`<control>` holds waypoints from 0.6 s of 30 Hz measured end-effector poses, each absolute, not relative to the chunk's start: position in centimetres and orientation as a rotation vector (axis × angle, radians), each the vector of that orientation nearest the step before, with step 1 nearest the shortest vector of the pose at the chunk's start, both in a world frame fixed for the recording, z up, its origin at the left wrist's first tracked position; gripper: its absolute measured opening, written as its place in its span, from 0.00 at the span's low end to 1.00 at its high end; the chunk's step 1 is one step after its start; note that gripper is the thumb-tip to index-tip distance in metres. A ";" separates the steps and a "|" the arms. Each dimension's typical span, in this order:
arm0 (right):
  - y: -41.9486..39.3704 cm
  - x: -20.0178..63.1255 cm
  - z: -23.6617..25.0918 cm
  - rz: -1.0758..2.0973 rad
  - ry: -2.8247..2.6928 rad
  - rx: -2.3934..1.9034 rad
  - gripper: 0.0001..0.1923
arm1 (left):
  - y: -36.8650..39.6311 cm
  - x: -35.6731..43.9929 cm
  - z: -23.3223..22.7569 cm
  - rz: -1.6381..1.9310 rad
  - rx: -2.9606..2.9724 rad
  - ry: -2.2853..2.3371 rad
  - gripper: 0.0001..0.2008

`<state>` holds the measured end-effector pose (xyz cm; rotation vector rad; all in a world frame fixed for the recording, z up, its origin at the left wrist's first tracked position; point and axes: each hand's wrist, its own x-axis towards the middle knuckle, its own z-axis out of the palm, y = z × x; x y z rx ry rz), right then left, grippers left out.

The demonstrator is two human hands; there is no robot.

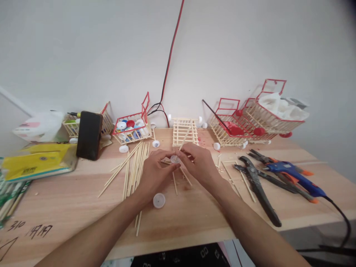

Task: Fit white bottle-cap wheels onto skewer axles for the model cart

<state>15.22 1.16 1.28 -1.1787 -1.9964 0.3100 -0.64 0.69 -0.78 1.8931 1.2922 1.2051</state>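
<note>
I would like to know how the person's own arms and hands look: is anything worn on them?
The left forearm and the right forearm are bare, with no sleeve, watch or bracelet showing. The left hand and right hand wear no gloves.

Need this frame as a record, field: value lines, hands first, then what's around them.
left hand: holds a translucent round plastic cap
right hand: pinches a thin pale wooden stick at the cap
near left forearm: second translucent round cap, flat on the wooden tabletop
behind hands: pale wooden lattice frame with white wheels
right side: blue-and-orange glue gun
unclear: whether stick touches cap
</note>
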 end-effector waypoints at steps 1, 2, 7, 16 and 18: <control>1.2 15.2 1.3 0.313 -1.998 -1.176 0.11 | 0.7 -0.6 -0.8 1.198 1.896 1.296 0.12; 1.2 15.2 1.3 0.315 -1.999 -1.177 0.11 | 0.6 -0.6 -0.8 1.197 1.896 1.298 0.12; 1.0 15.2 1.4 0.305 -2.000 -1.257 0.13 | 0.4 -0.6 -0.7 1.222 1.877 1.310 0.13; 0.9 14.9 1.3 0.299 -2.013 -1.289 0.15 | 0.4 -0.4 -0.8 1.239 1.897 1.355 0.11; 1.0 14.8 1.2 0.299 -2.030 -1.282 0.15 | 0.4 -0.4 -0.9 1.204 1.914 1.363 0.11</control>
